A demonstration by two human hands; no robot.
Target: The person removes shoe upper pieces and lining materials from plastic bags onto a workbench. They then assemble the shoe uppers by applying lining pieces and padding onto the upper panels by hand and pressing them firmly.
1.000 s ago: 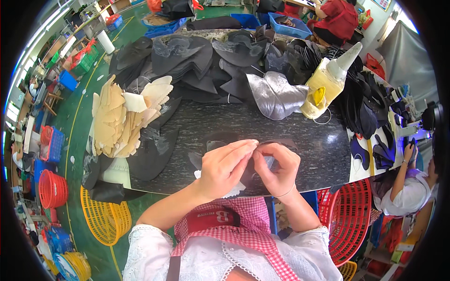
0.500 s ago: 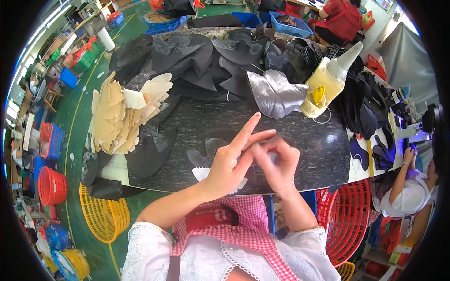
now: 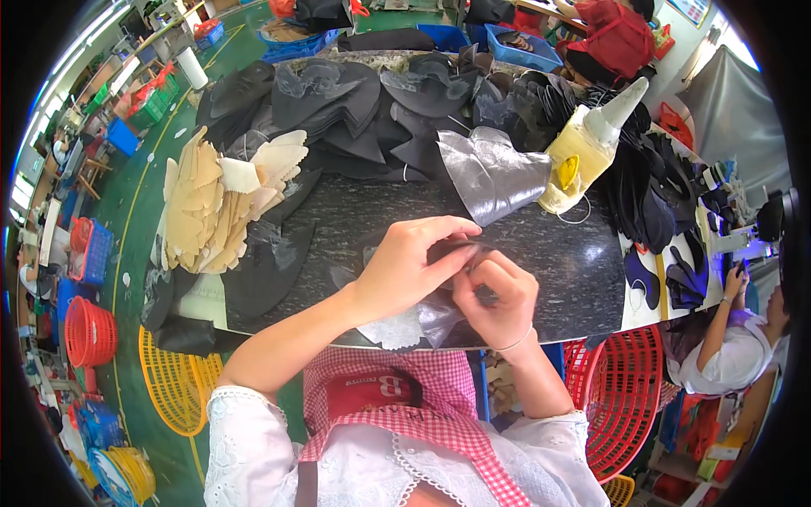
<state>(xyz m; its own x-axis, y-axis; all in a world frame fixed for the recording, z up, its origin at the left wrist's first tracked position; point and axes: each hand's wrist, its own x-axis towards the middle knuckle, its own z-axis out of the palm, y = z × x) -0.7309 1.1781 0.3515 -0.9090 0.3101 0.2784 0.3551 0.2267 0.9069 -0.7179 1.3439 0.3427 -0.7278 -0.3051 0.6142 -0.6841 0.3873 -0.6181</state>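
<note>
The dark piece (image 3: 448,248) was between the two hands, over the near part of the table (image 3: 566,279). The left hand (image 3: 404,258) pinched it. The right hand (image 3: 500,300) was curled up small at its end; I can't tell if it gripped too. Half a second before, a left finger poked out straight; now it bent over the piece, so both hands seemed busy at one edge. A pale wavy patch (image 3: 395,330) showed below.
</note>
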